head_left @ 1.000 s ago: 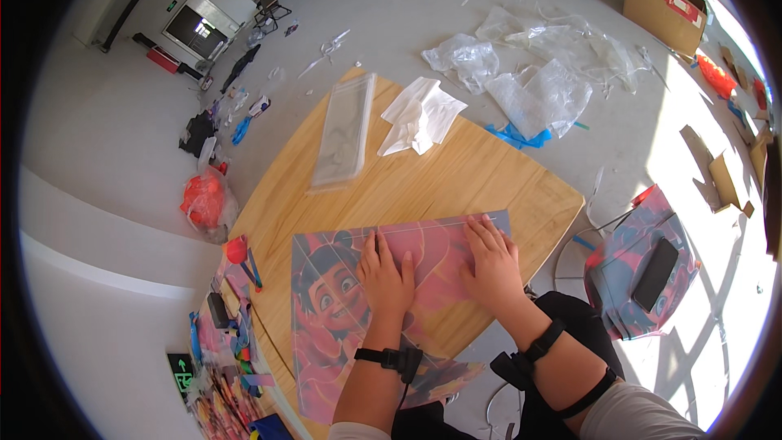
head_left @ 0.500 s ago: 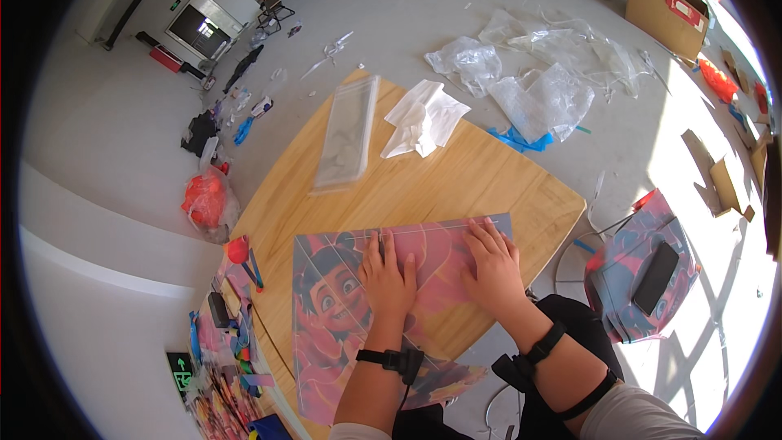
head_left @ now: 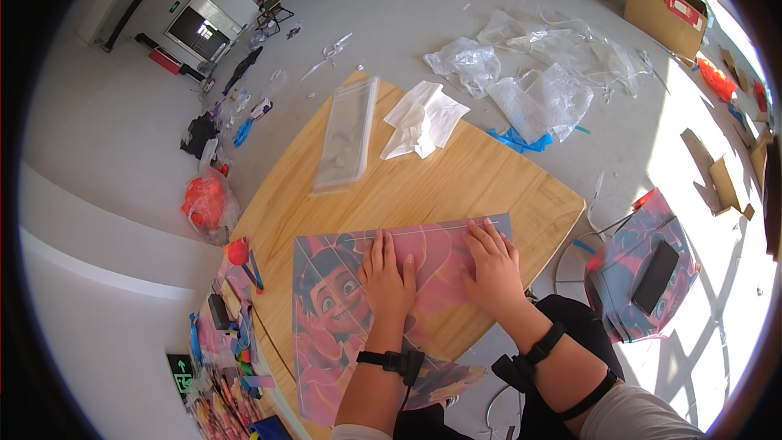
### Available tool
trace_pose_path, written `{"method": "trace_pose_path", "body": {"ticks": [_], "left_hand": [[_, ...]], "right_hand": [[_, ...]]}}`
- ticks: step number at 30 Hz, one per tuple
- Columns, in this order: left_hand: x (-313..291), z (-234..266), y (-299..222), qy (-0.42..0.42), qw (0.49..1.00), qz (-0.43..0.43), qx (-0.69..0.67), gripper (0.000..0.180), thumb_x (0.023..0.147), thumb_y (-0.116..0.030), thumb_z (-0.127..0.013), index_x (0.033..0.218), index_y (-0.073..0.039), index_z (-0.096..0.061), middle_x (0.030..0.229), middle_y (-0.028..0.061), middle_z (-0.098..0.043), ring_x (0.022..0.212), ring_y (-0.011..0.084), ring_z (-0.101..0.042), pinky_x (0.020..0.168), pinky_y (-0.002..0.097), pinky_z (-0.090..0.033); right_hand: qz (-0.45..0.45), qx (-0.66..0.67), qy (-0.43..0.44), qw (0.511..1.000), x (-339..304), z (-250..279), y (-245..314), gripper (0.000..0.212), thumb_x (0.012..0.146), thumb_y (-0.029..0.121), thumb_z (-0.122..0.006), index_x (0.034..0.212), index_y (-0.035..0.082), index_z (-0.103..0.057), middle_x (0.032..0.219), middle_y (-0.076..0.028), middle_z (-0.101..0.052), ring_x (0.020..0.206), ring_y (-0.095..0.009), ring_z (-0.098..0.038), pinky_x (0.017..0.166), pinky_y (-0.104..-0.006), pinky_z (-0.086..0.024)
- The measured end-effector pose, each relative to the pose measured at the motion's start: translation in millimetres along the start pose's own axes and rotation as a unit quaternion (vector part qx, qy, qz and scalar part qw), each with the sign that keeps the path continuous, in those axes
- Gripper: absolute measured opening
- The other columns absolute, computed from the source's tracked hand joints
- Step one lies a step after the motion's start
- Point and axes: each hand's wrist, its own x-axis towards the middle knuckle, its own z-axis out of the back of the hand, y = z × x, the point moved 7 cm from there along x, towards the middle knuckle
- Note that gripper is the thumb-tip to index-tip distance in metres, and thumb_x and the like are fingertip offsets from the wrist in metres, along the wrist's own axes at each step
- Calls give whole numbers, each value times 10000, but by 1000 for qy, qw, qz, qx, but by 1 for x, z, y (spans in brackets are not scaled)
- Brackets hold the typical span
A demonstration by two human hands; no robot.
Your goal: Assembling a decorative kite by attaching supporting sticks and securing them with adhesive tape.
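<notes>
A large sheet printed with a colourful cartoon character lies on the wooden table in front of me. Thin pale straight lines run across it, and its lower right part hangs past the near edge. My left hand rests flat on the sheet close to its far edge, with the thumb out to the side. Further right, my right hand also lies on the sheet, its fingers stretched to the far edge. Neither hand grips anything. Black straps are around both forearms.
Clear plastic sleeves and crumpled white paper lie at the table's far end. On the right, a seat bears similar printed sheets and a black phone. Clear plastic sheeting and a cardboard box are on the floor.
The fingers of my left hand have drawn slightly closer together. Otherwise the hands and the sheet stay in place.
</notes>
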Motion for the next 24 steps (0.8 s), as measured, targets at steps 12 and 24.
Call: {"method": "trace_pose_path", "body": {"ticks": [12, 24], "left_hand": [[-1, 3, 0, -11, 1000, 2, 13, 700, 987, -437, -551, 1569, -93, -369, 1600, 228, -334, 1427, 415, -370, 1161, 543, -257], [0, 1, 0, 4, 1000, 12, 7, 677, 993, -448, -542, 1569, -130, -381, 1623, 244, -295, 1448, 424, -345, 1176, 540, -241]], "right_hand": [[3, 14, -5, 1000, -1, 1, 2, 564, 810, 156, -679, 1348, 22, -575, 1539, -98, -467, 1508, -306, -315, 1209, -510, -257], [19, 6, -12, 1000, -1, 1, 4, 506, 806, 133, -683, 1295, 31, -602, 1524, -106, -488, 1500, -323, -332, 1207, -521, -260]]}}
